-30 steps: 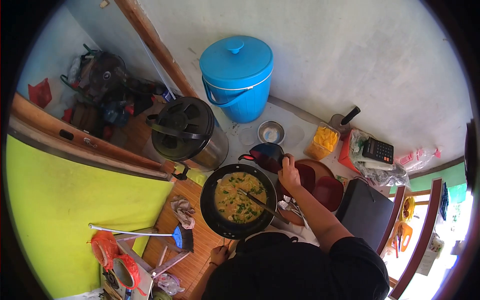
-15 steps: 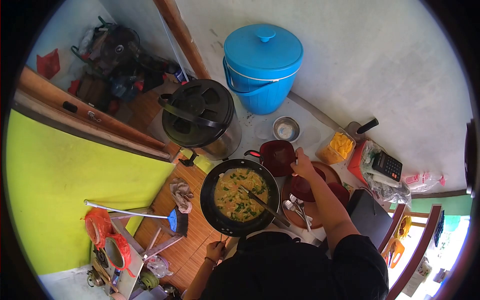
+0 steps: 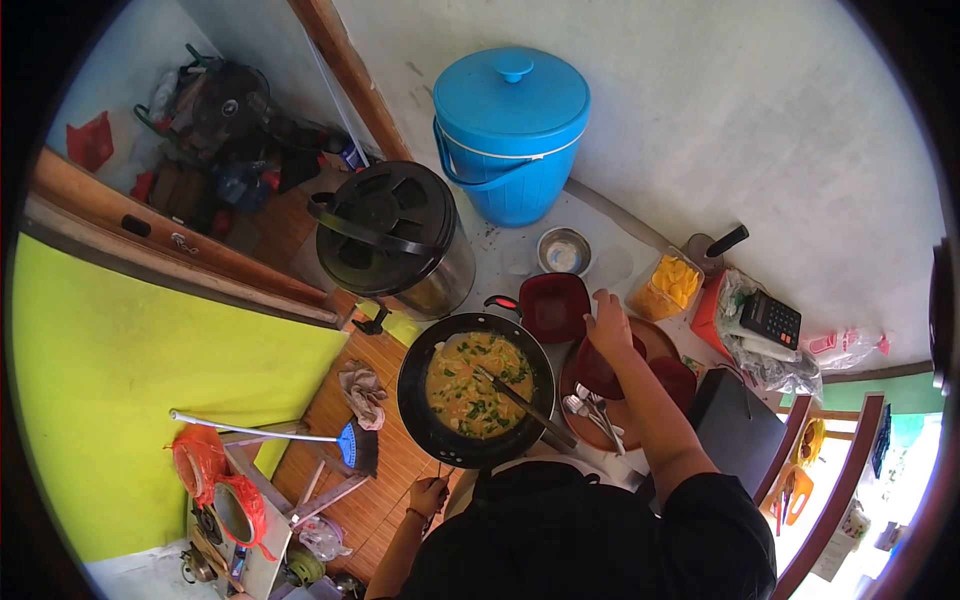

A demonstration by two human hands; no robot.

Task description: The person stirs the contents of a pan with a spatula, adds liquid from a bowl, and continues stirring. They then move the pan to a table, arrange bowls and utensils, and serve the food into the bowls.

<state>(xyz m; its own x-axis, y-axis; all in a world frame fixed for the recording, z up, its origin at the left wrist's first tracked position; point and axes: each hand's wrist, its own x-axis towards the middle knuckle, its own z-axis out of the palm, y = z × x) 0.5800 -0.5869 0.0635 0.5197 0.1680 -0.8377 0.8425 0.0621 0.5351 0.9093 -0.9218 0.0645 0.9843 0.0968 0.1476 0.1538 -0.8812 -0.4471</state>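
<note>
My right hand (image 3: 610, 328) is just right of a dark red square bowl (image 3: 554, 307) on the table, fingers apart with a gap to its rim. Below that hand, a second dark red bowl (image 3: 598, 374) rests on a round brown tray (image 3: 655, 340), partly hidden by my forearm. My left hand (image 3: 428, 494) is closed beneath the near edge of a black wok (image 3: 413, 420), around something thin and dark that I cannot make out. Yellowish food with green pieces (image 3: 480, 385) fills the wok. A dark-handled utensil (image 3: 520, 403) leans in it.
Forks and spoons (image 3: 592, 412) lie on the tray beside another red bowl (image 3: 674, 382). Behind stand a big lidded pot (image 3: 385, 225), a blue bucket (image 3: 513, 140), a steel bowl (image 3: 564, 250) and a tub of yellow pieces (image 3: 668, 285). A calculator (image 3: 772, 318) sits at right.
My right hand has drawn away from the red bowl's edge, slightly to the right, and its fingers have come off it. My left hand stays closed below the wok. The view has shifted slightly.
</note>
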